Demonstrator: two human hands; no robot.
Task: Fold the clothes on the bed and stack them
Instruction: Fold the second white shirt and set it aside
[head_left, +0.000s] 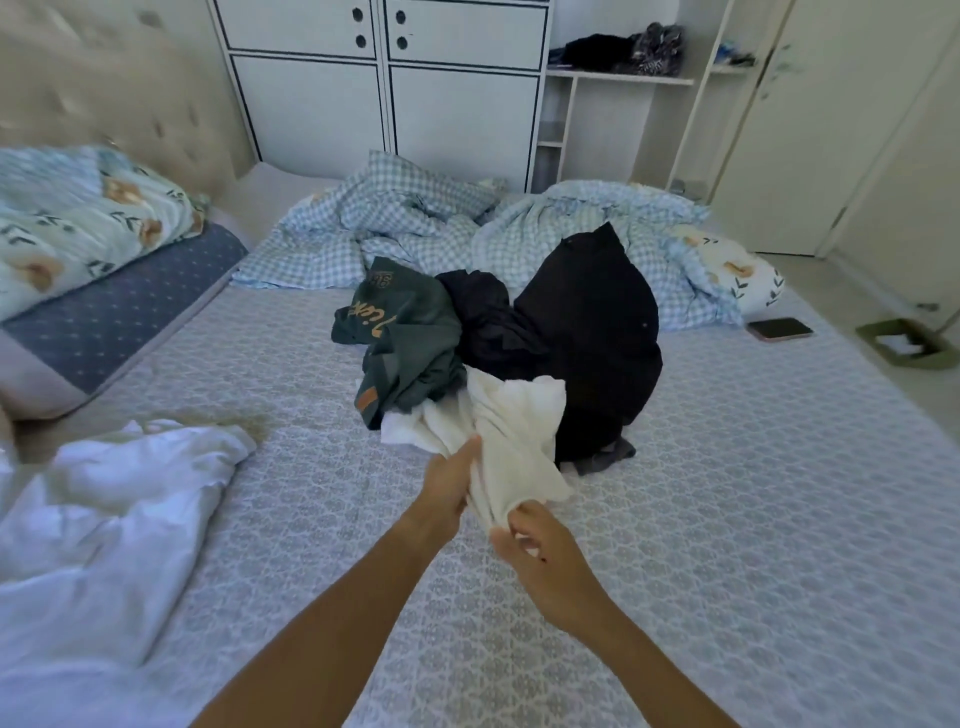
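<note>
A heap of clothes lies in the middle of the bed (727, 519): a dark green garment (410, 338) with orange lettering on the left, a large black garment (592, 332) on the right, and a crumpled white garment (514, 421) at the front. My left hand (449, 486) grips the white garment's near left side. My right hand (540, 556) pinches its lowest corner just below. The white cloth is pulled toward me, its far end still against the heap. A bit of grey fabric (608, 457) pokes out beneath the black garment.
A crumpled white sheet (104, 519) lies at the left front. Blue checked bedding (415, 218) is bunched at the back, pillows (78, 223) at the left. A phone (779, 329) rests near the bed's right edge. White cupboards and shelves stand behind.
</note>
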